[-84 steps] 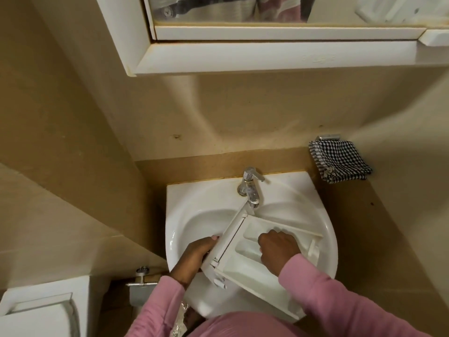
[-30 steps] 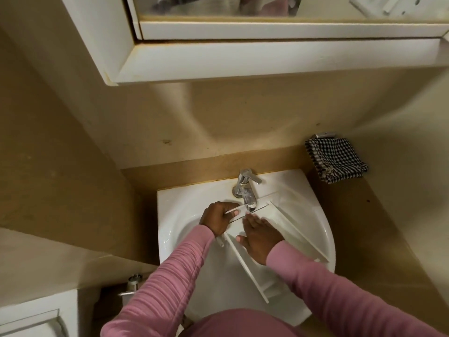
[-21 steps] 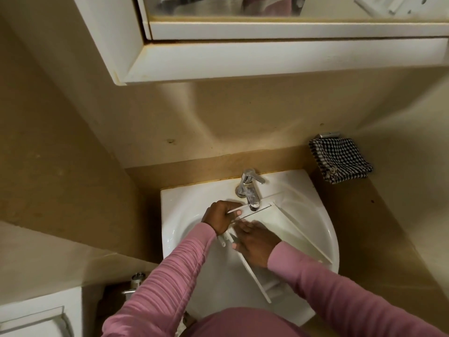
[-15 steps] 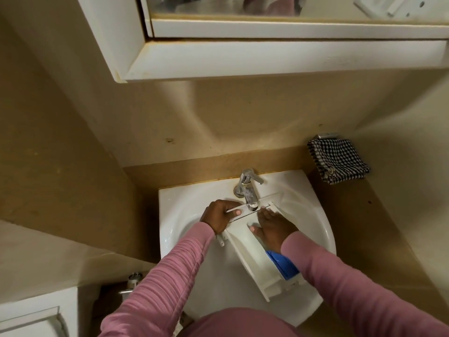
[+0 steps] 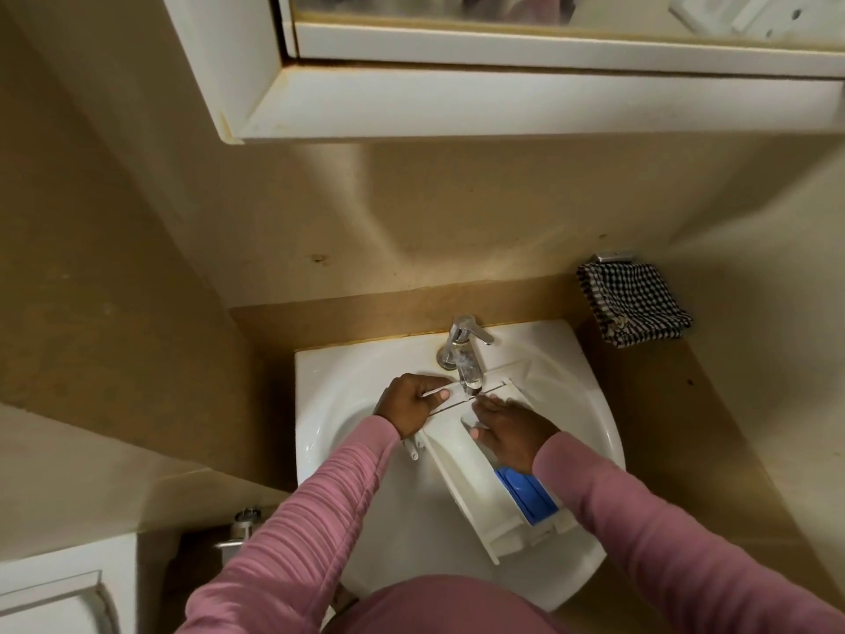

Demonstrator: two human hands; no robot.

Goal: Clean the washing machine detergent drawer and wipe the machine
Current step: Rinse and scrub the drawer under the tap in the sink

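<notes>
The white detergent drawer (image 5: 462, 469) lies slanted across the white sink (image 5: 329, 372), its front panel up under the chrome tap (image 5: 464, 345). A blue insert (image 5: 526, 494) shows in its near end. My left hand (image 5: 411, 404) grips the left end of the front panel, thumb on top. My right hand (image 5: 507, 427) rests inside the drawer's upper compartment, fingers spread flat on the plastic, fingertips under the spout. I cannot tell whether water is running.
A black-and-white checked cloth (image 5: 633, 308) hangs from a wall hook right of the sink. A white mirror cabinet (image 5: 457, 107) juts out overhead. A white toilet cistern (image 5: 55, 588) stands at the lower left, with a chrome valve (image 5: 244, 526) beside it.
The drawer was turned from edge-on to open side up, showing the blue insert. My right hand moved up inside it toward the tap. My left hand shifted from the drawer's side to its front panel.
</notes>
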